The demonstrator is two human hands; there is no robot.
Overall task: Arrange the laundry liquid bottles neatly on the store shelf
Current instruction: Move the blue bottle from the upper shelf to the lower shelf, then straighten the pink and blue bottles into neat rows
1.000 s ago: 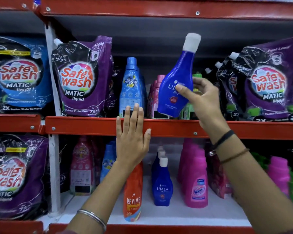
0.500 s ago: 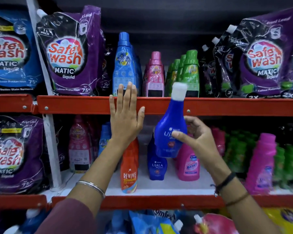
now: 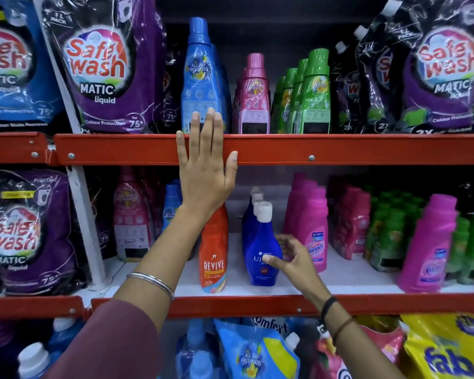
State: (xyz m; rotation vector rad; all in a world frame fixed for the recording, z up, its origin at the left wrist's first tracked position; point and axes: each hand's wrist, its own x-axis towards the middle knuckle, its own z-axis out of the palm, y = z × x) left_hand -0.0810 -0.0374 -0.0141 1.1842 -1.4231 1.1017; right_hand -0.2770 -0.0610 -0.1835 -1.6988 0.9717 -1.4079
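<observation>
A dark blue Ujala bottle [image 3: 260, 242] with a white cap stands upright on the lower white shelf [image 3: 353, 283], at the front of a short row of the same bottles. My right hand [image 3: 296, 258] is around its right side, with the thumb on the label and the fingers curled behind. My left hand [image 3: 205, 170] lies flat and open against the red edge of the upper shelf [image 3: 339, 149], fingers pointing up, holding nothing.
An orange Revive bottle [image 3: 213, 258] stands just left of the blue one, and a pink Vanish bottle [image 3: 309, 222] just right. Green and pink bottles fill the right side. Safe Wash pouches [image 3: 102, 69] hang at both ends. Blue, pink and green bottles line the upper shelf.
My right hand brought the blue bottle down from the upper shelf level and set it on the lower shelf in front of the matching bottles. My left hand stayed on the red shelf edge.
</observation>
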